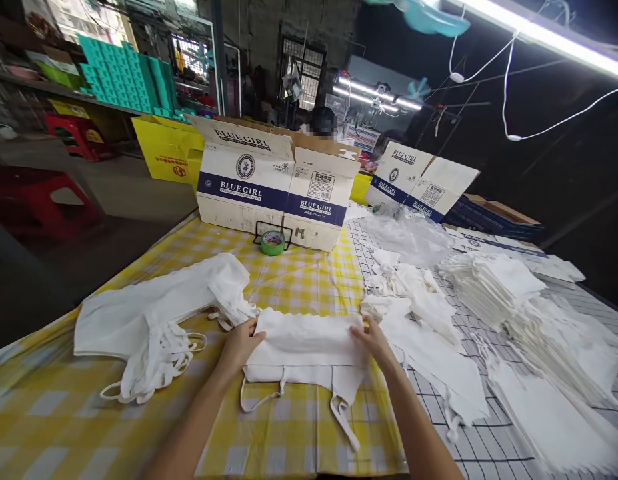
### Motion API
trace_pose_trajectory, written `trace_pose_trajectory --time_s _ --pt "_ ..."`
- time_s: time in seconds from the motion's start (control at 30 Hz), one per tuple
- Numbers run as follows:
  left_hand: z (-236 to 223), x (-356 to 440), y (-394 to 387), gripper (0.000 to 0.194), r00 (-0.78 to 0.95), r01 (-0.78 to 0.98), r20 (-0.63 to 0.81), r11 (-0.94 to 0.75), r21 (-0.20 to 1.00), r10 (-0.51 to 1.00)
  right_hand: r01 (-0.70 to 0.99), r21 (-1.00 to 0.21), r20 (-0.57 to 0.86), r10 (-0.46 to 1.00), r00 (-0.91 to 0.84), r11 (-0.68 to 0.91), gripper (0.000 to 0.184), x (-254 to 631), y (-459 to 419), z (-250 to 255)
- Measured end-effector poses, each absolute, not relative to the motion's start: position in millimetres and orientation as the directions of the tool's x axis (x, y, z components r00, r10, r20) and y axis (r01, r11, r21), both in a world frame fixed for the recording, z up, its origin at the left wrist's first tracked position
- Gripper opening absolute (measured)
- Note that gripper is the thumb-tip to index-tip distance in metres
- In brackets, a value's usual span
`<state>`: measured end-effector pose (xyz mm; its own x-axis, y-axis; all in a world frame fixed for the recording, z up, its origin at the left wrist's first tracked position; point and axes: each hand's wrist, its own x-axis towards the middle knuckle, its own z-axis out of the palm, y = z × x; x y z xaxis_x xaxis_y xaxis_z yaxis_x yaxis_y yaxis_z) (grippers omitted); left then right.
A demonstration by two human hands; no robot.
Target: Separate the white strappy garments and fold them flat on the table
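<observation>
The white garment (309,341) lies at the near middle of the table, its long axis running left to right. A scalloped edge faces the far side, while its thin straps (347,424) trail toward the near side — one looped at the left, one hanging in a doubled strip at the right. The fabric looks soft, smooth and matte, with a straight seam or fold across it.

The left hand (243,347) pinches the garment's far left corner, and the right hand (375,341) grips the far right corner; on both, thumb and fingers are closed together on the cloth.

Beneath is a yellow-and-white checked tablecloth (269,455). To the left lies a layered stack of white garments (159,293), straps bunched at its near end; to the right, a loose white pile (413,300) sits on a grid-patterned cloth (481,455). Farther off, a green tape roll (273,245) rests before a printed cardboard box (269,180).
</observation>
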<state>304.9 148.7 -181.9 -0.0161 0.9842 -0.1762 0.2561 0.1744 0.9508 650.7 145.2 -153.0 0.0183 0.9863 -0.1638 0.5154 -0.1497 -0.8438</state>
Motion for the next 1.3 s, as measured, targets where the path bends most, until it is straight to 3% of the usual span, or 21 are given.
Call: trace_pose_trajectory --time_s 0.13,0.27,0.43,0.57,0.67,0.83,1.03,1.3 --pt "-187 308 156 0.033 -0.035 0.223 -0.194 0.197 0.955 0.98 0.525 -0.801 -0.298 0.952 0.067 -0.288 0.031 646 142 -151" --pt "-182 315 159 0.035 -0.023 0.169 -0.163 0.164 0.972 0.986 0.511 -0.807 -0.316 0.948 0.047 -0.295 0.033 644 137 -147" --pt "-141 318 169 0.044 0.027 0.07 -0.048 0.046 0.996 0.999 0.125 -0.987 -0.106 0.993 -0.05 -0.099 0.044 654 137 -112" --pt "-85 318 184 0.05 0.054 -0.118 0.066 -0.059 0.991 0.996 -0.144 -0.987 -0.076 0.997 -0.01 -0.077 0.044 670 150 -67" --pt "-43 319 196 0.048 0.045 -0.153 0.133 -0.124 0.98 0.99 -0.255 -0.965 -0.073 0.997 0.019 -0.066 0.042 677 165 -32" --pt "12 319 214 0.048 0.048 -0.122 0.229 -0.222 0.967 0.972 -0.309 -0.951 -0.022 0.999 0.044 -0.008 0.031 672 188 21" --pt "62 310 225 0.045 -0.006 -0.125 0.337 -0.335 0.934 0.941 -0.308 -0.926 0.197 0.975 0.099 0.219 0.035 668 208 69" --pt "79 292 230 0.043 -0.091 -0.194 0.358 -0.369 0.909 0.929 -0.273 -0.907 0.314 0.947 0.066 0.32 0.037 652 223 90"
